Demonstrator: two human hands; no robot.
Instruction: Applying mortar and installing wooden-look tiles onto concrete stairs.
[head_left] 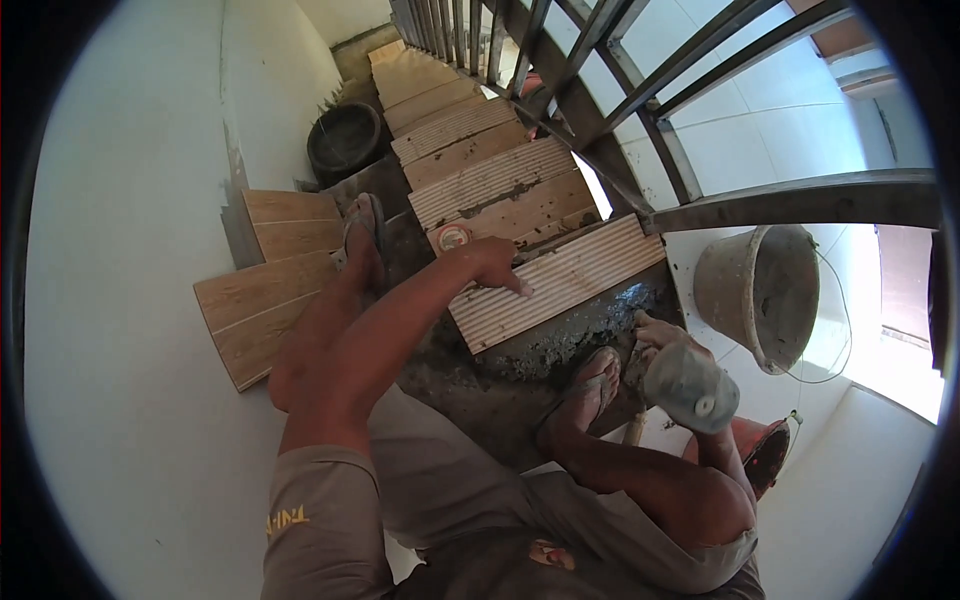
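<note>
the left hand [497, 266], part curled, lays its thumb on a beige, ribbed, rectangular tile [580, 278] just off centre toward 3 o'clock; the right hand [660, 335] bends at wet grey mortar [560, 346], toward 4 o'clock. whether either grips anything, i cannot tell; even pressure along the tile should seat it best.

A black tub [345, 142] is sitting by the wall's [130, 230] bottom edge; near the white floor's [770, 397] left edge, a railing [810, 203] is slanting, a grey bucket [722, 290] and red bucket [750, 434] sitting.
</note>
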